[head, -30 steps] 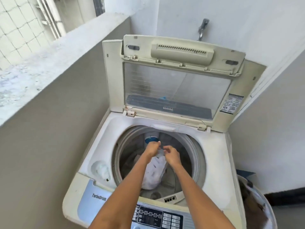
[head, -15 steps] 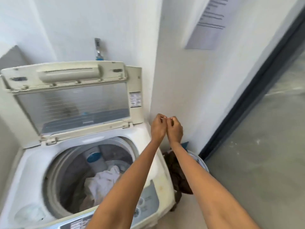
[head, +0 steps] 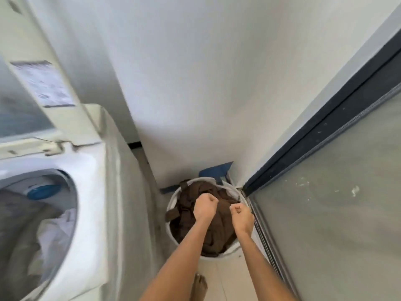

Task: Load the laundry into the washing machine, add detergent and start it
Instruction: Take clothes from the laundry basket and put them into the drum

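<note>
Loading is partway: white laundry lies in the washing machine drum, brown clothes fill the basket, left hand and right hand hover fisted, empty; detergent, start remain.

One washing machine is seen, with one raised lid bearing one label. One laundry basket is counted, filled with brown clothes. Two hands are shown, a left hand and a right hand, and one bare foot
</note>
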`<action>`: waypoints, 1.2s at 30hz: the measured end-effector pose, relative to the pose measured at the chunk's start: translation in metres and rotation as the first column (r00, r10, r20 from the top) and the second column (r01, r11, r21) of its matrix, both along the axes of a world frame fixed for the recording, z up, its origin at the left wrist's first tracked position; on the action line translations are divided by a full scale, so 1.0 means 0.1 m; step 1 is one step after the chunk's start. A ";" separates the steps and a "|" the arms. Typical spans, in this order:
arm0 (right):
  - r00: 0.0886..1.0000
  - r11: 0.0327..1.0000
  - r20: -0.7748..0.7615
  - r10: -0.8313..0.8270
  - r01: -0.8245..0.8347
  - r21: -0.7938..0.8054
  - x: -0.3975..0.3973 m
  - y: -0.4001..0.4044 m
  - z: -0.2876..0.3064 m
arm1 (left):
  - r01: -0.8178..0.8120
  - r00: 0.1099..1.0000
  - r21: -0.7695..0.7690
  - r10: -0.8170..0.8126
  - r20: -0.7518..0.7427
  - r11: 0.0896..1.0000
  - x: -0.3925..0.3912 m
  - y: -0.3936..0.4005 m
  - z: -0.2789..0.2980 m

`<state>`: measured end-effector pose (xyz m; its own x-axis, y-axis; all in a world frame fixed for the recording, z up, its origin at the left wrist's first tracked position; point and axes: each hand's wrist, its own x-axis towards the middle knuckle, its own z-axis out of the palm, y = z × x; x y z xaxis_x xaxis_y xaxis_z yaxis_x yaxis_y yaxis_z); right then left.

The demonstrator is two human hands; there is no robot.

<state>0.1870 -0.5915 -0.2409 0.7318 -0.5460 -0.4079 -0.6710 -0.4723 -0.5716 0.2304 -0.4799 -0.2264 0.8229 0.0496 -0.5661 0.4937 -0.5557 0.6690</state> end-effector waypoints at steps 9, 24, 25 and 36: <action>0.920 0.991 -0.372 0.127 -0.129 0.020 0.44 -0.81 -1.64 | -0.003 0.978 0.116 0.027 -0.209 0.993 0.16 -0.37 -1.58; 0.684 0.699 0.239 0.689 -0.714 0.031 0.42 -0.21 0.40 | 0.257 0.938 0.090 -0.271 0.215 0.962 0.17 0.15 -0.11; 0.654 0.676 0.275 0.704 -0.736 0.020 0.43 -0.14 0.66 | 0.249 0.936 0.043 -0.252 0.247 0.968 0.21 0.23 0.09; 0.591 0.752 0.487 0.643 -0.609 -0.254 0.10 0.41 2.94 | 0.179 0.812 0.114 -0.212 0.544 0.977 0.13 1.16 2.43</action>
<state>0.1973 -0.5505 0.0536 0.9808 0.1198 0.1539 0.1933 -0.7028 -0.6846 0.2435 -0.3636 0.0165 0.9915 -0.1286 -0.0178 -0.0700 -0.6448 0.7611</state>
